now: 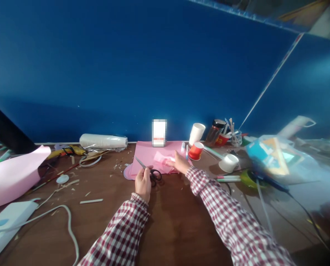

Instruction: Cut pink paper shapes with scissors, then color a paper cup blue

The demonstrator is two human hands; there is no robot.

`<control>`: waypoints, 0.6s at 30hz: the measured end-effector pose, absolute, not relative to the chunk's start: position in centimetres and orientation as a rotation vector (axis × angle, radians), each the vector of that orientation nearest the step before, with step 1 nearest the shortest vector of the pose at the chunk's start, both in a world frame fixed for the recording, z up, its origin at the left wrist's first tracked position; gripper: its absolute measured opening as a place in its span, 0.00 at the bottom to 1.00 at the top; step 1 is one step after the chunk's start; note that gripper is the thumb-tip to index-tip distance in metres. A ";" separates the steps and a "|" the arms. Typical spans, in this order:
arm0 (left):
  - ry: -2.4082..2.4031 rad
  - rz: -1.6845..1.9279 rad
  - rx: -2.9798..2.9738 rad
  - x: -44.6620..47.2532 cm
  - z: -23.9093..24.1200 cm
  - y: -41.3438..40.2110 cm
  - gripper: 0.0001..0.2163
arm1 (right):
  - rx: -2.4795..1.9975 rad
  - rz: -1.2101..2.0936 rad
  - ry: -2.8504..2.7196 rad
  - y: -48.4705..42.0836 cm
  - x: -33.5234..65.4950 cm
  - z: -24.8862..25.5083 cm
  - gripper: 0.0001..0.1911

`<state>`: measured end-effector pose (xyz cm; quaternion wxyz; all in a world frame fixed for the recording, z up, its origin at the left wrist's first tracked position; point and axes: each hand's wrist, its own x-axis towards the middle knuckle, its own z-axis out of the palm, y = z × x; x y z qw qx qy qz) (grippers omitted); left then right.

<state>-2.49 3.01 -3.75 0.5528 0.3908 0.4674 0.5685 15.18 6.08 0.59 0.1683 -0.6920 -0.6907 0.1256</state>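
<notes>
My left hand (pixel 143 183) is closed around black-handled scissors (pixel 155 175), gripping them near the pivot. Their blades point up and to the left, and the handle loops stick out to the right. Just beyond, my right hand (pixel 181 162) reaches over a pink paper sheet (pixel 145 151), its fingers pinched on a small light-pink paper piece (pixel 162 158) that is blurred by motion. Close to the right hand stand a red paper cup (pixel 196 151) and a glue stick (pixel 183 147).
A wrapped stack of cups (pixel 103 141) lies at the back left. A power strip (pixel 11 221) and a curled pink sheet (pixel 14 175) are at left. A white cup (pixel 229 163), a dark-lidded jar (pixel 215 132) and a tape roll (pixel 253 179) are on the right.
</notes>
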 end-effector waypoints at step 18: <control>1.204 1.284 0.951 -2.7 -3.5 3.3 0.17 | -1.525 1.033 -1.687 -15.7 18.3 2.0 0.12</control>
